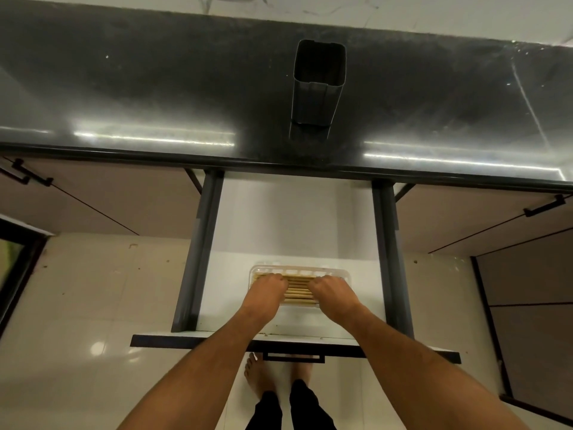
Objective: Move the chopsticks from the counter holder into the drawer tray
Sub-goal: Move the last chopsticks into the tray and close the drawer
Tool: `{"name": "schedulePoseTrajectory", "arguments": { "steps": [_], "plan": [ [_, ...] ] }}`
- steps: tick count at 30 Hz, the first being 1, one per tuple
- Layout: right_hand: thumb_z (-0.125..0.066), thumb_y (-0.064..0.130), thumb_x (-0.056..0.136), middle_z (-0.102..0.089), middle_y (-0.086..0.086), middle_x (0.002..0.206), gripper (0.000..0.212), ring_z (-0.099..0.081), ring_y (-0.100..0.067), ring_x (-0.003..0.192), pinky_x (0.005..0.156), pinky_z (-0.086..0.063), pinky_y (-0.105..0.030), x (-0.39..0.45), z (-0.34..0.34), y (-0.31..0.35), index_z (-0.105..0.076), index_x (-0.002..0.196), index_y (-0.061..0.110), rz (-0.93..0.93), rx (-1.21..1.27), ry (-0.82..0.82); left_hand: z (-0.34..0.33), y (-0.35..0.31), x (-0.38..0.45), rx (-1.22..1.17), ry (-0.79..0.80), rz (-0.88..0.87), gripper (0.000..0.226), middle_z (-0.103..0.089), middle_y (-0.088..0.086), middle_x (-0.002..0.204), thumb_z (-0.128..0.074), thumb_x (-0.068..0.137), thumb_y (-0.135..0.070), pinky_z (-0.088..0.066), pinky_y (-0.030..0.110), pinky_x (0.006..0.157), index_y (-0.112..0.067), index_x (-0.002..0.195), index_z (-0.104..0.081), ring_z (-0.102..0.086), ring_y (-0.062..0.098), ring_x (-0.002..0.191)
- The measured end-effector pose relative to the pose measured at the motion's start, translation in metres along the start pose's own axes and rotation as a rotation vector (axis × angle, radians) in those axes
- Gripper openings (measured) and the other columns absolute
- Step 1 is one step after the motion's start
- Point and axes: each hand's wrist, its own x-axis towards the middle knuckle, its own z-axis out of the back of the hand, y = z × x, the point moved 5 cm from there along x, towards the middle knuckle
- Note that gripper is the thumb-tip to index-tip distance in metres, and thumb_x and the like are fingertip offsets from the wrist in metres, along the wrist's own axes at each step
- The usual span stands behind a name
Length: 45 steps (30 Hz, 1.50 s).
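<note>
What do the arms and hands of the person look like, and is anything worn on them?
Both arms are bare from the lower edge of the picture to the fingers: no sleeves show. The left hand and the right hand wear no gloves, and no watch, bracelet or ring can be seen on them. Lower down, dark trousers and bare feet show.
</note>
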Motion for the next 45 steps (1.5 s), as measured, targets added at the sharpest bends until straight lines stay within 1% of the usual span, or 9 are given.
{"name": "schedulePoseTrajectory", "arguments": {
  "steps": [12,16,19,23,26,30,33,40,45],
  "plan": [
    [-0.068,0.014,0.087,-0.073,-0.006,0.102,0.016,-0.068,-0.024,0.087,0.079,-0.058,-0.036,0.000,-0.003,-0.010,-0.069,0.104,0.015,-0.075,0.097,-0.072,0.008,0.006,-0.004,-0.125,-0.078,0.069,0.026,-0.068,0.002,0.113,-0.056,0.094,-0.005,-0.056,0.029,0.084,-0.018,0.111,-0.070,-0.065,0.019,0.098],
    [-0.075,0.013,0.088,-0.072,-0.007,0.090,0.013,-0.066,-0.019,0.076,0.072,-0.060,-0.030,-0.017,0.018,-0.023,-0.070,0.099,0.010,-0.156,0.257,-0.463,0.025,0.019,-0.013,-0.316,-0.333,0.147,0.020,-0.068,-0.003,0.110,-0.059,0.099,-0.018,-0.054,0.024,0.089,-0.018,0.115,-0.069,-0.062,0.011,0.098],
    [-0.061,0.014,0.099,-0.071,-0.005,0.102,0.015,-0.066,-0.017,0.090,0.085,-0.058,-0.029,-0.032,0.024,-0.047,-0.069,0.111,0.008,-0.423,0.532,-0.679,0.034,0.035,-0.024,-0.562,-0.541,0.350,0.024,-0.066,-0.006,0.118,-0.056,0.101,-0.023,-0.052,0.025,0.097,-0.018,0.122,-0.066,-0.060,0.009,0.107],
    [-0.048,0.033,0.104,-0.068,-0.002,0.099,0.025,-0.067,-0.018,0.091,0.083,-0.060,-0.036,-0.036,0.000,-0.072,-0.065,0.104,0.014,-0.859,0.878,-0.558,0.013,0.061,-0.031,-0.925,-0.502,0.840,0.033,-0.063,0.007,0.129,-0.056,0.101,-0.026,-0.052,0.040,0.100,-0.008,0.129,-0.061,-0.061,0.025,0.117],
    [-0.040,0.040,0.106,-0.068,-0.009,0.093,0.040,-0.067,-0.020,0.083,0.067,-0.056,-0.028,-0.035,-0.013,-0.070,-0.062,0.095,0.008,-0.988,0.943,-0.382,-0.005,0.066,-0.030,-1.083,-0.344,1.023,0.033,-0.071,0.014,0.105,-0.049,0.103,-0.032,-0.057,0.043,0.087,-0.004,0.102,-0.068,-0.067,0.029,0.095],
    [-0.033,0.041,0.108,-0.066,-0.012,0.092,0.045,-0.063,-0.019,0.075,0.053,-0.045,-0.021,-0.031,-0.021,-0.056,-0.059,0.094,0.007,-1.018,1.006,-0.244,-0.011,0.062,-0.027,-1.155,-0.268,1.051,0.041,-0.069,0.014,0.094,-0.043,0.106,-0.034,-0.050,0.034,0.072,-0.004,0.095,-0.067,-0.063,0.025,0.082],
    [-0.033,0.040,0.108,-0.066,-0.013,0.091,0.045,-0.065,-0.021,0.079,0.065,-0.054,-0.029,-0.030,-0.021,-0.049,-0.058,0.092,0.007,-1.030,0.994,-0.244,-0.013,0.064,-0.025,-1.165,-0.245,1.055,0.042,-0.070,0.015,0.097,-0.042,0.106,-0.036,-0.052,0.034,0.073,-0.003,0.099,-0.068,-0.066,0.027,0.086],
    [-0.033,0.041,0.108,-0.065,-0.015,0.095,0.044,-0.064,-0.025,0.084,0.081,-0.058,-0.040,-0.030,-0.018,-0.048,-0.056,0.092,0.007,-1.058,0.987,-0.257,-0.015,0.063,-0.025,-1.185,-0.212,1.048,0.039,-0.067,0.015,0.098,-0.042,0.106,-0.034,-0.051,0.035,0.073,-0.003,0.099,-0.065,-0.063,0.026,0.086],
    [-0.033,0.038,0.108,-0.061,-0.013,0.094,0.045,-0.057,-0.021,0.081,0.072,-0.047,-0.031,-0.032,-0.014,-0.044,-0.058,0.100,0.002,-1.042,0.983,-0.261,-0.014,0.067,-0.025,-1.176,-0.212,1.024,0.035,-0.065,0.014,0.096,-0.042,0.106,-0.030,-0.047,0.034,0.070,-0.005,0.096,-0.063,-0.059,0.022,0.081]
  ]
}}
